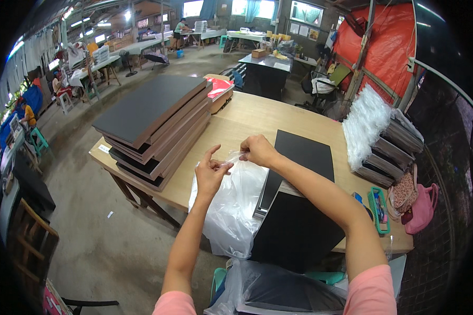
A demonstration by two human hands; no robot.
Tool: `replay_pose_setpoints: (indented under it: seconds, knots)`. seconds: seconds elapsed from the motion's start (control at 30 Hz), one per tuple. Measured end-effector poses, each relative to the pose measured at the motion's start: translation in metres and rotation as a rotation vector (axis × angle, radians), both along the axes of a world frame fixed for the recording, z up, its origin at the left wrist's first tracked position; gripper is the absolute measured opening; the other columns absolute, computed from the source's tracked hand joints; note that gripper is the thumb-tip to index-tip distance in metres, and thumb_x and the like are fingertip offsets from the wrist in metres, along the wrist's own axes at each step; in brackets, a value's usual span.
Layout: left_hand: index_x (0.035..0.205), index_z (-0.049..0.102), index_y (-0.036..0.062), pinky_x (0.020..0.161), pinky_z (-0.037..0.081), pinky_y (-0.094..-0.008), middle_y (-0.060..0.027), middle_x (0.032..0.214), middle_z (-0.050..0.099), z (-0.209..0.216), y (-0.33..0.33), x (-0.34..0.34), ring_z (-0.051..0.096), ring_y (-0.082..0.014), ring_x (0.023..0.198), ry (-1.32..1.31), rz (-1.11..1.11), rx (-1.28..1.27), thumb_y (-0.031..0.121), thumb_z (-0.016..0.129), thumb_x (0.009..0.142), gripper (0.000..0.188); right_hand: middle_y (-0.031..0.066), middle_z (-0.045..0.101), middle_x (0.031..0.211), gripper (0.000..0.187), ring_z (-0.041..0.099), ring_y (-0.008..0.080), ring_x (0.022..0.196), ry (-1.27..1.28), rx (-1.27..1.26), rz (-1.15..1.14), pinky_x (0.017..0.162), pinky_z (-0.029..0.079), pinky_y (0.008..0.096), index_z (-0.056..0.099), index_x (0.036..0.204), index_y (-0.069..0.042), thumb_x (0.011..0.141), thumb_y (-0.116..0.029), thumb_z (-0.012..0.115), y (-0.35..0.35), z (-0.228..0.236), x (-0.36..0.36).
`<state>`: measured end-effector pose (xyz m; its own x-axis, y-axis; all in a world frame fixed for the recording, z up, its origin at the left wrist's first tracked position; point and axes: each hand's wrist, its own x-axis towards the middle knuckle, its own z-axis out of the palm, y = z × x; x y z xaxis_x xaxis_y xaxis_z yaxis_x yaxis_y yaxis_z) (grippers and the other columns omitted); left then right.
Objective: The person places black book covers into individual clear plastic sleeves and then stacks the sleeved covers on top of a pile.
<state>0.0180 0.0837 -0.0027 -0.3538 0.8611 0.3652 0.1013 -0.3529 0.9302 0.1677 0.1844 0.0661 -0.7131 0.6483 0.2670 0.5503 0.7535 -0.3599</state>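
Left hand (210, 172) and right hand (260, 151) both pinch the clear plastic (230, 202), probably that delicately cuz it's so flimsy; the rest drapes over the edge of the table (247, 113), beside some black boards (297, 228).

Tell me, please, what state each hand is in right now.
Left hand: partly curled at the clear plastic; firm grip cannot be told.
Right hand: closed, pinching the clear plastic.

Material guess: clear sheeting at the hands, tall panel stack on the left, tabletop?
Clear sheeting: thin plastic film, glossy; see-through, crinkled.
Panel stack: perhaps fibreboard or cardboard; smooth black top, brown edges. Core uncertain.
Tabletop: likely wood or veneer; smooth, pale tan, slight sheen.
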Motion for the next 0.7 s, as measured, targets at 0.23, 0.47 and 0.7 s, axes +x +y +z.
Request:
replay_pose_setpoints:
  seconds: [0.23, 0.47, 0.7]
  knots:
    - [0.108, 0.062, 0.0013, 0.063, 0.048, -0.0274, -0.0059, 0.076, 0.062, -0.023, 0.021, 0.007, 0.058, -0.0127, 0.067, -0.599, -0.578, -0.145, 0.043, 0.059, 0.089, 0.046, 0.0171, 0.066, 0.078, 0.014, 0.065, 0.0314, 0.076, 0.014, 0.034, 0.117, 0.069, 0.050, 0.0381, 0.066, 0.083, -0.003, 0.070, -0.007, 0.068, 0.014, -0.001, 0.003]
    - [0.113, 0.062, 0.0041, 0.074, 0.046, -0.0345, -0.0060, 0.084, 0.067, 0.050, -0.072, -0.042, 0.054, -0.0159, 0.074, 0.455, -1.485, -0.311, 0.047, 0.046, 0.094, 0.049, 0.0140, 0.064, 0.103, 0.034, 0.060, 0.0202, 0.088, -0.299, -0.694, 0.899, 0.079, 0.047, 0.0342, 0.057, 0.101, 0.003, 0.089, -0.028, 0.061, -0.086, 0.020, -0.010]
    - [0.114, 0.060, 0.0009, 0.089, 0.044, -0.0416, -0.0163, 0.105, 0.062, 0.035, -0.179, -0.038, 0.058, -0.0265, 0.099, 0.151, -1.247, -0.175, 0.043, 0.064, 0.084, 0.052, 0.0011, 0.069, 0.087, 0.026, 0.063, 0.0199, 0.090, -0.189, -1.050, 1.674, 0.105, 0.028, 0.0495, 0.071, 0.091, -0.007, 0.091, -0.028, 0.057, -0.196, 0.063, 0.101]
